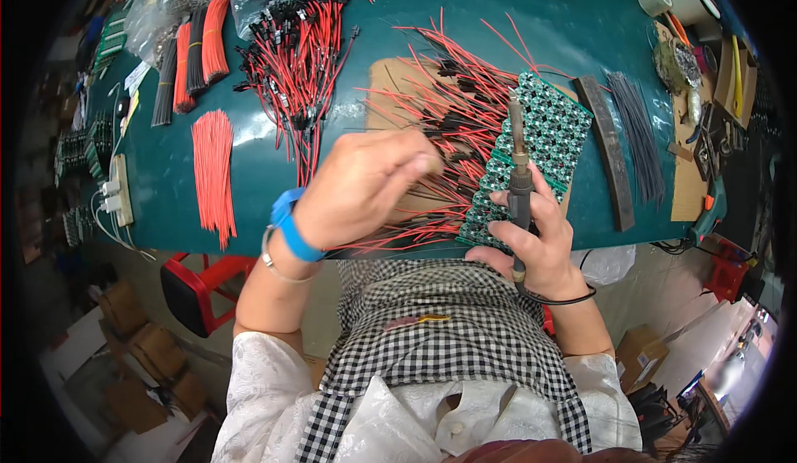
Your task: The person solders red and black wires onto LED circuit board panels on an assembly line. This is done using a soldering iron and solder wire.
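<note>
While right fingers (550,214) grip soldering iron (520,197) | carton markings (644,360): unreadable

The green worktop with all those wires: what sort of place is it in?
Probably an electronics assembly workshop. The signs are the panel of small circuit boards, the many red and black wires beside it, and what looks like a soldering iron in the right hand.

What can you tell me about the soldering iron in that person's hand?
The soldering iron is slim and straight, with a dark handle, a brass-coloured collar and a worn-looking metal shaft. The right hand grips its handle, pointing the tip away from the wearer, over green circuit boards. A black cord seems to trail from its rear end. Whether it is hot cannot be seen.
</note>
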A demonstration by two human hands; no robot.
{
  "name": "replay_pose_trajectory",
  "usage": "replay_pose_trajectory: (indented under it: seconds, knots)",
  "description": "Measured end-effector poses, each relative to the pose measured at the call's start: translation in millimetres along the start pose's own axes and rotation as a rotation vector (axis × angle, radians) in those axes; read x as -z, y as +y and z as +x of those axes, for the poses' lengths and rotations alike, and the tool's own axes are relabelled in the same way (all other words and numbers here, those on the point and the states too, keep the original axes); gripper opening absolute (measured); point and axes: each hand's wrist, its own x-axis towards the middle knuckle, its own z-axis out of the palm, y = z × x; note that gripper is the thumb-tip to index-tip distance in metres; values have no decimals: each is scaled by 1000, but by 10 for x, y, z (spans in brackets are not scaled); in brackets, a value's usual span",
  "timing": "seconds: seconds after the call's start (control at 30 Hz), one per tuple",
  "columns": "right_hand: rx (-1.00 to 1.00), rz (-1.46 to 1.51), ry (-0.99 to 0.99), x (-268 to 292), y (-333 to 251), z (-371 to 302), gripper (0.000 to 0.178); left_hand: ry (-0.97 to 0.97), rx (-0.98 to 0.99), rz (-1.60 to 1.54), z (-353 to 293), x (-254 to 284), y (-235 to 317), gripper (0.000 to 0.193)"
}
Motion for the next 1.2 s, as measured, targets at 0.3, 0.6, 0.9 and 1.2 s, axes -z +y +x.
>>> replay_pose_trajectory:
  seconds: [0.3,0.6,0.9,1.2]
  knots:
    - [-19,8,18,22,2,-8,46,135,-11,-158,-130,247,578,12]
    - [-5,47,58,-8,7,-10,47,117,142,80,-106,-496,381,28]
    - [-19,56,53,-3,5,-5,45,263,-123,198,-150,-786,88,20]
    - [-24,178,76,89,29,18,49,111,-169,351,-73,-649,58,19]
